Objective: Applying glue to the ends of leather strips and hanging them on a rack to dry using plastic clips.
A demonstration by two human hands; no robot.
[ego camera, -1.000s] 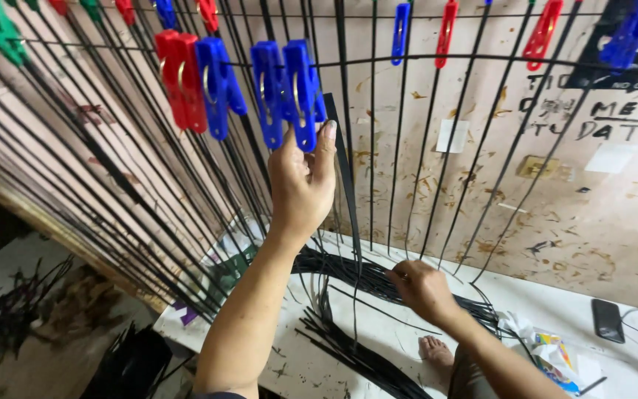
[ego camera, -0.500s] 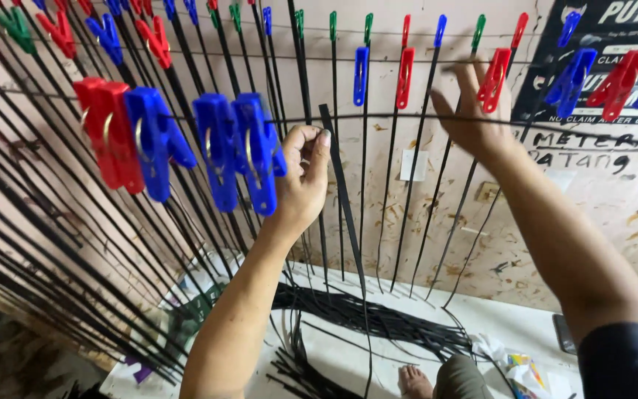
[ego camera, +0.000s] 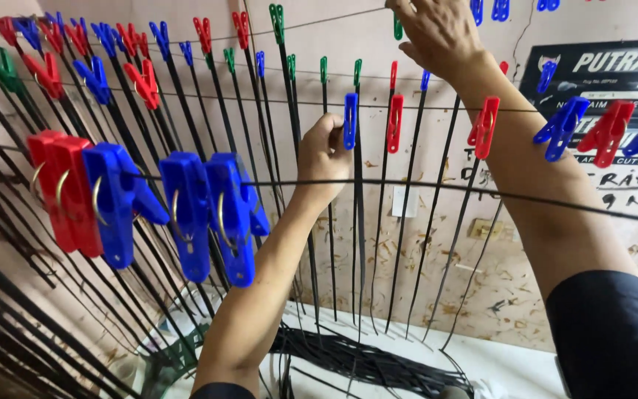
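Long black strips (ego camera: pixel 358 244) hang from rows of thin wires (ego camera: pixel 422 186), each held by a red, blue or green clothespin. My left hand (ego camera: pixel 324 151) is raised to the middle row, its fingers closed around a black strip just beside a blue clothespin (ego camera: pixel 350 120). My right hand (ego camera: pixel 437 33) reaches higher, up to the top wire. Its fingers are curled next to a small green clothespin (ego camera: pixel 398 26). What the right fingers pinch is hidden by the back of the hand.
A close cluster of blue clothespins (ego camera: pixel 215 214) and red clothespins (ego camera: pixel 60 188) hangs on the nearest wire at left. A heap of loose black strips (ego camera: pixel 363 358) lies on the white surface (ego camera: pixel 511 369) below. A dark poster (ego camera: pixel 599 74) is on the scuffed wall.
Both hands have risen. The left hand moved from the near strip up to the blue clothespin. The right hand went from the pile, past the middle wire, to the top wire.
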